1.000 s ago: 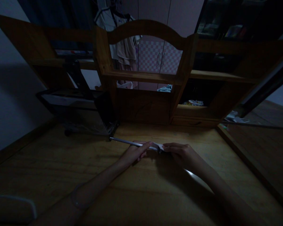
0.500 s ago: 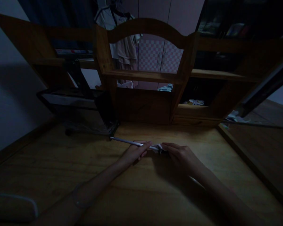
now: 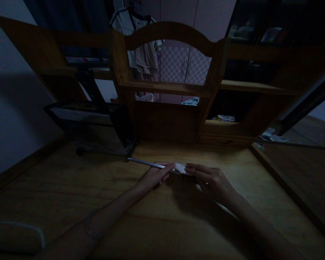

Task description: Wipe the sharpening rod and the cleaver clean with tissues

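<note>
My left hand (image 3: 158, 174) is closed around a thin silvery rod (image 3: 142, 162), thumb along its top. The rod's free end points left over the wooden surface. My right hand (image 3: 208, 177) pinches a small white piece of tissue or cloth (image 3: 181, 168) against the rod's right-hand part. Fingers and the white piece cover most of that end, so its shape is hard to make out in the dim light.
Both hands are over a wooden desktop (image 3: 103, 202). A black-framed stand (image 3: 97, 130) is at the left rear. Behind rises a wooden shelf unit (image 3: 165, 88) with a small drawer (image 3: 227, 140). A white cable (image 3: 21, 226) lies at lower left.
My right hand has shifted the white piece over the dark fitting on the rod, which showed earlier and is now mostly covered. The left hand's hold looks unchanged.
</note>
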Demonstrator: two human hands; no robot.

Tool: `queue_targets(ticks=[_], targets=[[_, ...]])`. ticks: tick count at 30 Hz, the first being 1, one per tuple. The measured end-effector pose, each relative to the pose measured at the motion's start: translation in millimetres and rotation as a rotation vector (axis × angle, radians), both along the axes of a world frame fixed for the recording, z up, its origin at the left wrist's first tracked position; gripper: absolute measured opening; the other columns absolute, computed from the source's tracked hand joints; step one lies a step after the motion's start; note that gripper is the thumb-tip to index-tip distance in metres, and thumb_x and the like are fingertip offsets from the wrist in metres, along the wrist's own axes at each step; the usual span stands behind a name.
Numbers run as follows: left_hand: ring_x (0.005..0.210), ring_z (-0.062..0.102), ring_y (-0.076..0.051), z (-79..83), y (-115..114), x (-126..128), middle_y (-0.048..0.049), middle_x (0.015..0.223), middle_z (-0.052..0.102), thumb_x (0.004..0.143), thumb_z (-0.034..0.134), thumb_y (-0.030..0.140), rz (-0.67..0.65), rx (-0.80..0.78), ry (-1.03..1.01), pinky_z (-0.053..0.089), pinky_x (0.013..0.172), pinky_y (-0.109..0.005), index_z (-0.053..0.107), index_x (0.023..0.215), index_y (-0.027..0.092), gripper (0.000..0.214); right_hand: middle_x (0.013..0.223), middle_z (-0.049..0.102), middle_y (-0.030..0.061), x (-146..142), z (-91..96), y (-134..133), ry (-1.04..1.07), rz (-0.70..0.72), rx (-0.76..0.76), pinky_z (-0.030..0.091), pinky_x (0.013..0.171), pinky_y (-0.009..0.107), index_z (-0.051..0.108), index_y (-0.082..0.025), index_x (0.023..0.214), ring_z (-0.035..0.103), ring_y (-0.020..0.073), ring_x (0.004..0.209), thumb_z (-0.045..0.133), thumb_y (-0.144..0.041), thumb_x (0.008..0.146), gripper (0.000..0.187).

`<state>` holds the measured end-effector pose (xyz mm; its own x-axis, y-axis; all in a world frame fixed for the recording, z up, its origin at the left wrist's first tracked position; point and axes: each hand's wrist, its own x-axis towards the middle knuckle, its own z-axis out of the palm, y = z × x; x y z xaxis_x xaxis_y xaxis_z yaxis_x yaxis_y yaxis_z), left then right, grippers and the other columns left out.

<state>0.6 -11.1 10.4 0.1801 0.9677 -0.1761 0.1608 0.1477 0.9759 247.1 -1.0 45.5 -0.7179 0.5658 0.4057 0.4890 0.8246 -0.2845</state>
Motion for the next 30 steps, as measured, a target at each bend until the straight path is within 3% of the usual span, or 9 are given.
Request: queue_targets(ticks=[3,9,13,18,21,25,30], targets=[[0.034,0.032,-0.007,-0.8,0.0,0.3,0.0067,0.047,0.041,0.082,0.051,0.064,0.003,0.009,-0.007,0.018,0.034,-0.019,0.063,0.083,0.017,0.049,0.129,0.063,0.0077,0.8,3.8,-1.9,-0.063,0.033,-0.032,0.057,0.078,0.033,0.064,-0.026,0.123,0.071,0.0195,0.093,0.046,-0.01,0.089,0.042],[0.034,0.032,-0.006,3.0,-0.4,1.8,0.007,0.046,0.041,0.083,0.052,0.062,0.001,0.018,0.006,0.019,0.035,-0.02,0.059,0.076,0.018,0.046,0.122,0.068,0.0053,5.1,7.3,3.4,-0.092,-0.007,-0.087,0.055,0.081,0.032,0.071,-0.025,0.108,0.071,0.0198,0.094,0.047,-0.007,0.085,0.038],[0.035,0.033,-0.006,7.4,-1.7,2.3,0.0069,0.046,0.042,0.083,0.053,0.061,0.015,0.004,0.007,0.021,0.036,-0.019,0.053,0.067,0.018,0.046,0.113,0.071,0.0067,7.9,0.8,9.9,-0.064,-0.215,-0.026,0.054,0.078,0.033,0.072,-0.022,0.102,0.071,0.0218,0.089,0.048,-0.009,0.086,0.032],[0.036,0.034,-0.006,8.4,-2.3,2.3,0.0067,0.047,0.042,0.082,0.054,0.06,0.009,-0.003,-0.014,0.022,0.036,-0.018,0.049,0.066,0.019,0.045,0.103,0.072,0.005,17.0,-4.0,21.6,0.181,-0.41,-0.063,0.052,0.079,0.034,0.071,-0.023,0.095,0.069,0.0221,0.09,0.049,-0.016,0.088,0.025],[0.036,0.034,-0.006,3.8,-0.4,1.6,0.0066,0.047,0.042,0.081,0.055,0.06,0.003,0.004,-0.043,0.023,0.036,-0.018,0.05,0.067,0.019,0.044,0.093,0.074,0.0043,21.0,-3.9,29.3,0.307,-0.425,-0.176,0.052,0.077,0.033,0.072,-0.022,0.091,0.069,0.0218,0.086,0.049,-0.016,0.086,0.025],[0.036,0.032,-0.005,-5.3,6.5,-0.3,0.0072,0.049,0.041,0.078,0.06,0.06,0.068,-0.102,-0.215,0.019,0.037,-0.019,0.043,0.064,0.019,0.047,0.083,0.074,0.0038,18.8,-6.6,38.5,0.328,-0.34,-0.464,0.052,0.076,0.033,0.075,-0.02,0.085,0.069,0.0218,0.081,0.048,-0.018,0.083,0.027],[0.034,0.03,-0.004,-10.1,15.1,-3.3,0.0077,0.047,0.037,0.076,0.063,0.058,0.148,-0.137,-0.386,0.019,0.038,-0.02,0.038,0.059,0.019,0.049,0.096,0.074,0.0065,11.7,-20.5,44.0,0.519,-0.247,-0.806,0.052,0.081,0.033,0.074,-0.016,0.095,0.068,0.0227,0.092,0.048,-0.028,0.085,0.03]])
